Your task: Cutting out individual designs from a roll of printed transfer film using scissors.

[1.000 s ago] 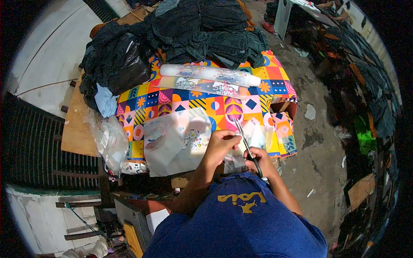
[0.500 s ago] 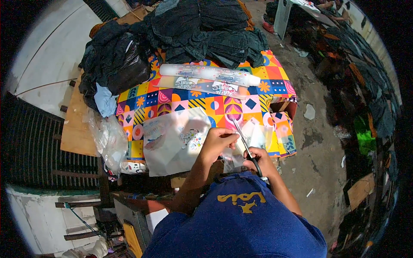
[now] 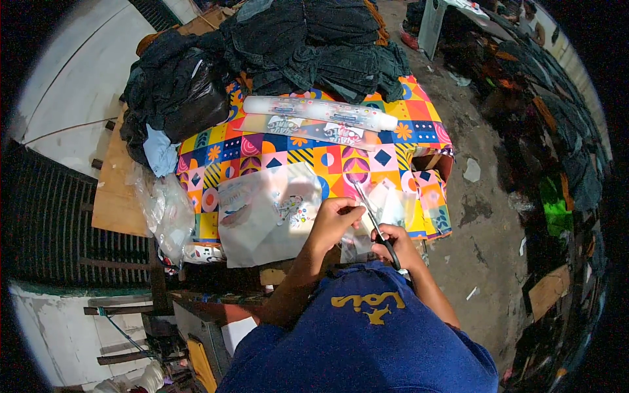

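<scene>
My right hand point(image 3: 400, 245) is closed around the black handles of a pair of scissors point(image 3: 371, 216). Their long blades point up and away, passing just right of my left fingertips. In a pinch, my left hand point(image 3: 334, 223) has its thumb and fingers together at a small whitish bit, too small to make out. Under and around the scissors lie clear plastic pieces point(image 3: 354, 252). Left of my left hand, a translucent printed plastic sheet point(image 3: 252, 229) is spread over the table's near edge. Farther back rests a roll of printed clear plastic film point(image 3: 314, 110).
A bright patterned cloth point(image 3: 262, 160) covers the table. Dark folded garments point(image 3: 314, 59) are piled at its far side, with a black plastic bag point(image 3: 196, 105) at far left. Crumpled clear plastic point(image 3: 170, 213) hangs off the left edge. More clothes point(image 3: 524, 98) heap along the right.
My left hand has shifted very slightly, its fingers curling a little more. The scissors stay nearly in place. A person has come into view at the far right top.
</scene>
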